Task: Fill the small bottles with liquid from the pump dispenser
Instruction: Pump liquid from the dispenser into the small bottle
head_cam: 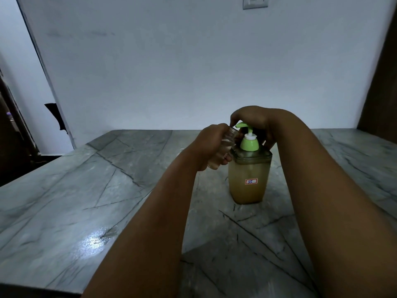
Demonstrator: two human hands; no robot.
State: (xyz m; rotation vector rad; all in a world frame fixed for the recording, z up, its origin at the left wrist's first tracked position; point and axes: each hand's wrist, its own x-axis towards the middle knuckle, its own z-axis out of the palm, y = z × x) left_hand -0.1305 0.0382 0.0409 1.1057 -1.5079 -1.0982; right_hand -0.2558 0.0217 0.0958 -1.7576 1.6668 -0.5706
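At the pump dispenser (249,168), my left hand (211,145) grips a small bottle (227,140) under the nozzle (240,125) while my right hand (255,121) presses the pump head; filling appears barely begun.

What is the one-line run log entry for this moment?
left hand: grips small bottle at spout | right hand: on pump dispenser head | countertop

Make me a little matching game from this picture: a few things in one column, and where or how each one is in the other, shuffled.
Things:
1. small bottle
2. pump dispenser
3. right hand
4. sticker

States:
A. stands on the marble counter, full of yellowish liquid
B. rests on top of the green pump head
C. held tilted in the left hand, mouth at the spout
D. stuck on the dispenser's front, reading 35

Pairs: 1-C, 2-A, 3-B, 4-D
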